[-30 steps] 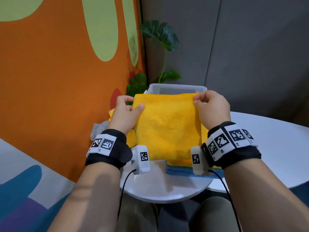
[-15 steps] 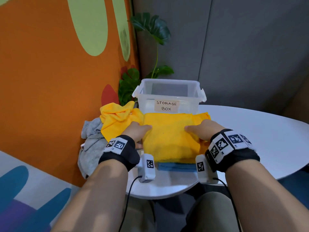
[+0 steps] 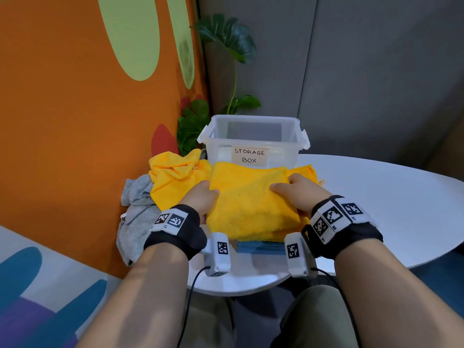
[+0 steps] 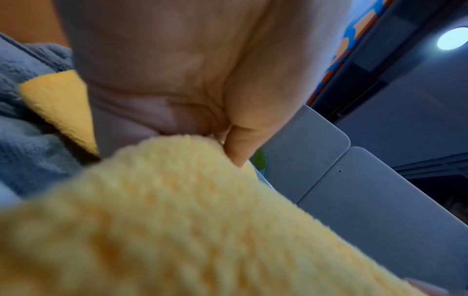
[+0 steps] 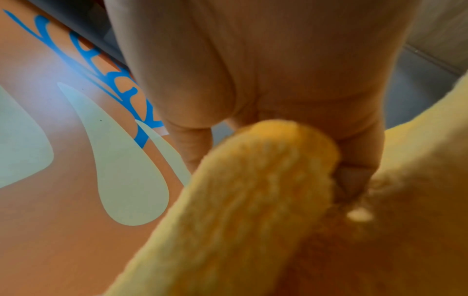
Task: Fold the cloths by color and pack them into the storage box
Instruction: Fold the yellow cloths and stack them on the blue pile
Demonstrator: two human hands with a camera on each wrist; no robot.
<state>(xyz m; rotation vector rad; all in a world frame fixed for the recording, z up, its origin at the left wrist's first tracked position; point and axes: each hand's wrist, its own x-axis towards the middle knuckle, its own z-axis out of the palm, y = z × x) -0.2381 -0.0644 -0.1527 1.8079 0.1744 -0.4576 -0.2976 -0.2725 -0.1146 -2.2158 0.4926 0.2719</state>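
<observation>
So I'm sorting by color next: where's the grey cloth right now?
In the head view the grey cloth lies crumpled at the table's left edge against the orange wall, just left of the unfolded yellow cloth.

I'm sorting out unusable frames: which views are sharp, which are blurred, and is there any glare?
Head view: sharp, with the storage box label legible. Left wrist: yellow cloth blurred up close, with a bright lamp at the top right. Right wrist: cloth fold and right hand soft.
</observation>
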